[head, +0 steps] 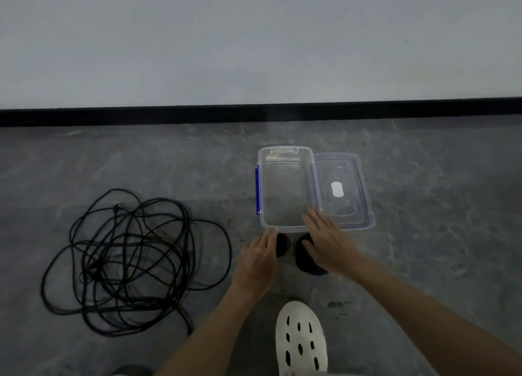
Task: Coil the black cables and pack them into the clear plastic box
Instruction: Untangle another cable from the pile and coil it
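The clear plastic box (288, 229) stands open on the grey floor (429, 206), a little right of the middle, and nothing lies inside it. A blue latch (257, 190) hangs on its left side. Its lid (358, 175) lies flat just beside it on the right, touching the box wall, with a small white label (337, 189) in the centre.

Just in front of the near rim of the box lie two black bundles. The small coil (282, 244) is on the left and the larger coil (303, 260) is on the right, and both are partly hidden by the hands.

The left hand (258, 252) reaches toward the near left corner of the box with straight fingers close together, beside the small coil, and it holds nothing. The right hand (324, 241) is flat with the fingers spread apart. The fingertips are over the near right corner of the box and the palm is over the larger coil. I cannot tell if the palm touches it.

Well apart on the left, a long tangled cable (96, 265) lies in loose loops on the floor. A white shoe (300, 339) with holes is near the bottom edge. Behind all this there is a black baseboard (254, 115) under a pale wall (254, 36).
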